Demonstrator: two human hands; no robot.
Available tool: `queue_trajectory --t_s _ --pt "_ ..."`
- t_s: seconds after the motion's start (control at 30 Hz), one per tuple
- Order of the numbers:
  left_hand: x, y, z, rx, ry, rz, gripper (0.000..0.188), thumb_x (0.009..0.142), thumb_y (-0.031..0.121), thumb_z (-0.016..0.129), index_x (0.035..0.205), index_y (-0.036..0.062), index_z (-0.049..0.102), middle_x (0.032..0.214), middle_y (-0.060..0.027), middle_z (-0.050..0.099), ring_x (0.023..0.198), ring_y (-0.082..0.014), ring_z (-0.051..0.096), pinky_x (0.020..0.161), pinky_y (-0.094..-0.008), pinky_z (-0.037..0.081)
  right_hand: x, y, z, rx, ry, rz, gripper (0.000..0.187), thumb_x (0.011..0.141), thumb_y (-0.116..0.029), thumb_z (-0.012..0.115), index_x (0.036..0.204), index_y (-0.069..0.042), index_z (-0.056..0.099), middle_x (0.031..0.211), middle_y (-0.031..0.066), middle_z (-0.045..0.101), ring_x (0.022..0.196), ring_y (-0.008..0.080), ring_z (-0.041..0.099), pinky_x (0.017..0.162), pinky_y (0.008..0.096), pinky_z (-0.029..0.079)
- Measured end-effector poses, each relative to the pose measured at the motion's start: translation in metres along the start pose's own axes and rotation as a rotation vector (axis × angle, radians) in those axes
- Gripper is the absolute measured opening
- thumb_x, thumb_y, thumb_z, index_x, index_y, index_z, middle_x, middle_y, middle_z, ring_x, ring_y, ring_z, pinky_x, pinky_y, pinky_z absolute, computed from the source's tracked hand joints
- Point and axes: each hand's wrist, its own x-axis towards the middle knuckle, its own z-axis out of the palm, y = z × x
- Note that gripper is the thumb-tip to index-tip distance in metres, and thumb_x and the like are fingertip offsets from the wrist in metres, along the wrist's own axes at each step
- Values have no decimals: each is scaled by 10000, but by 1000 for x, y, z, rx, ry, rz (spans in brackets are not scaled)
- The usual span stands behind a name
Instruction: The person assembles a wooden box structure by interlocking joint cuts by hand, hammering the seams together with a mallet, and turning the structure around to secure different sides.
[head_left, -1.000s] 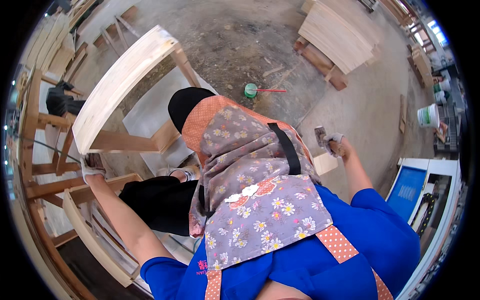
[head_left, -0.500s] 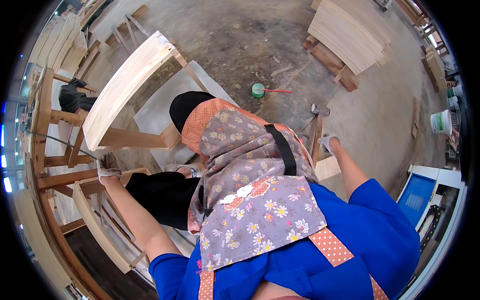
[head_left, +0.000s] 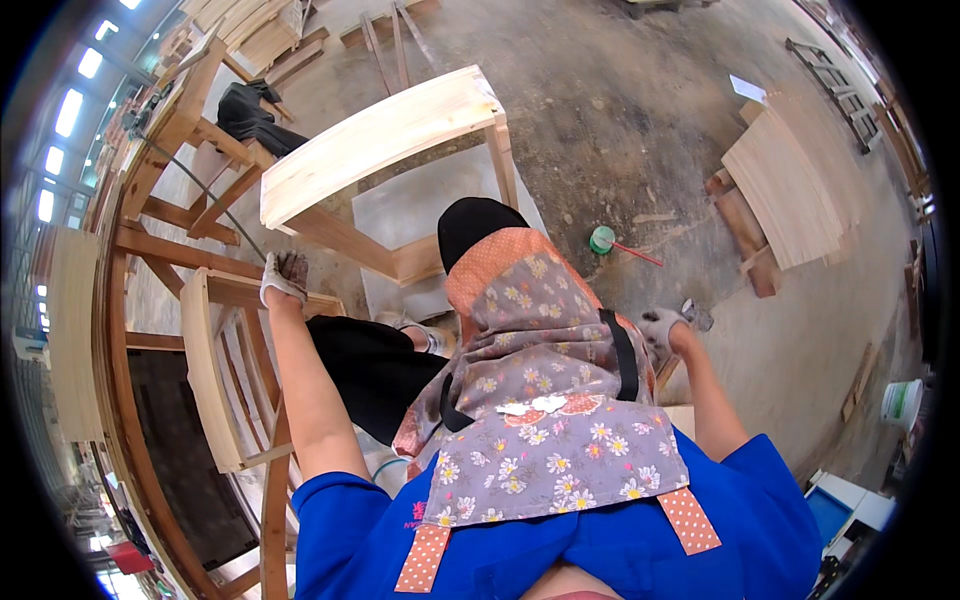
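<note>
My left hand (head_left: 286, 276), in a white glove with dark-stained fingers, is stretched out at the left. Its fingers are bent at the end of a thin dark cord (head_left: 205, 188), which runs taut toward the far left, and seem closed round it. Below that hand stands a low wooden frame (head_left: 212, 385) with slats. Ahead, a larger pale wooden frame (head_left: 375, 145) rests on a white sheet (head_left: 385, 300). My right hand (head_left: 660, 330), also gloved, hangs beside my apron with its fingers apart and nothing visible in them. A grey cylindrical thing (head_left: 698, 316) shows just behind its wrist.
On the floor ahead is a green pot (head_left: 601, 240) with a red-handled stick. Stacked pale boards (head_left: 785, 190) lie on timber blocks at the right. A white bucket (head_left: 902, 402) stands farther right. A wooden workbench (head_left: 130, 300) lines the left, with black cloth (head_left: 250, 120) beyond.
The view has turned left, so the frames and pot appear farther right. My right hand has come in closer to my apron. My left arm stays outstretched, with the cord still ending at its hand.
</note>
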Motion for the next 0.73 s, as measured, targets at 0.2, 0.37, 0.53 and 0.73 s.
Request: queue_trajectory --t_s 0.2,0.37,0.53,0.73 --pt "-40 5 34 175 34 323 242 890 272 650 960 42 632 849 -54 648 719 -187 619 641 -325 514 -12 -231 -98 -89 480 -595 759 751 -399 730 1338 -23 431 1354 252 450 1284 369 404 1064 403 330" --pt "-87 15 42 403 5 620 182 906 184 634 960 11 637 811 -23 631 668 -102 555 609 -245 473 -33 -429 -77 -700 526 -1104 858 735 -465 706 1415 -95 336 1455 240 307 1375 381 255 1140 430 195" --pt "-71 -8 41 245 -104 450 203 919 201 622 909 -2 630 802 -50 649 670 -137 600 644 -282 520 40 -513 -46 -1144 295 -1017 1034 668 -615 674 1486 -176 218 1512 266 146 1419 401 106 1154 498 68" --pt "-81 -19 55 137 58 126 205 880 191 653 941 -5 643 799 -94 656 641 -170 627 583 -259 514 54 -521 -45 -1188 28 -860 1082 657 -656 657 1505 -214 150 1529 258 91 1431 380 89 1155 494 37"
